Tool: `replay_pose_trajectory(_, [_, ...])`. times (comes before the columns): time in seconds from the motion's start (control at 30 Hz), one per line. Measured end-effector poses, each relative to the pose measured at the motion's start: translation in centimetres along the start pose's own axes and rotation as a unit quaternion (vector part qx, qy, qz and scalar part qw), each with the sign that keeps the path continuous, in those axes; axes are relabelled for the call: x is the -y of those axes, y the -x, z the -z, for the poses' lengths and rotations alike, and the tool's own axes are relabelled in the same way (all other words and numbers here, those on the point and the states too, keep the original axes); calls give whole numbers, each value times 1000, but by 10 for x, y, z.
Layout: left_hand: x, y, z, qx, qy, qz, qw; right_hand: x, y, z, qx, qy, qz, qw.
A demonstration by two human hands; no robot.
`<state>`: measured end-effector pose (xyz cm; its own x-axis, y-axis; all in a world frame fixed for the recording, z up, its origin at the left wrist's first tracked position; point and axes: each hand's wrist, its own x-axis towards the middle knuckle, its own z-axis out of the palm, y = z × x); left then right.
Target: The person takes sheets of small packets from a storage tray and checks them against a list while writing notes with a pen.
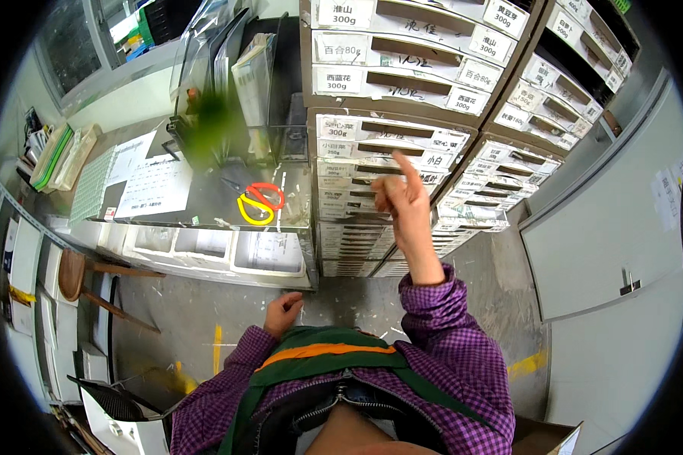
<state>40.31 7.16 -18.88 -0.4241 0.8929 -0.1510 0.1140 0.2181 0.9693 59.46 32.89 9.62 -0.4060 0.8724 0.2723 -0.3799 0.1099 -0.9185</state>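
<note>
My right hand (404, 203) is raised in front of a tall cabinet of shallow labelled drawers (341, 49). Its index finger is stretched out toward the drawer fronts, the other fingers are bent, and nothing is held. Whether the fingertip touches a drawer cannot be made out. My left hand (283, 312) hangs low near my waist, fingers curled in and apparently holding nothing. Left of the cabinet is a dark-topped counter (212, 193). On it lie scissors (258, 203) with red and yellow handles, beside some printed sheets (155, 182).
Upright folders (254, 76) stand at the counter's back, with a blurred green shape in front. White bins (265, 250) sit under the countertop. A wooden stool (72, 274) is at the left. More drawers (542, 95) stand to the right, near a grey door (599, 235).
</note>
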Motion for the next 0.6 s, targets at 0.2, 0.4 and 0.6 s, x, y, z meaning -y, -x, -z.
replay_pose_trajectory(0.2, [-45, -28, -2, 14, -41, -80, 996, 40, -58, -10, 40, -181, 52, 981])
replay_pose_trajectory(0.4, [-94, -46, 16, -7, -93, -116, 989, 28, -89, -13, 88, -292, 81, 949])
replay_pose_trajectory(0.6, [-185, -77, 73, -212, -83, -311, 923, 14, -100, 1, 96, -315, 106, 938])
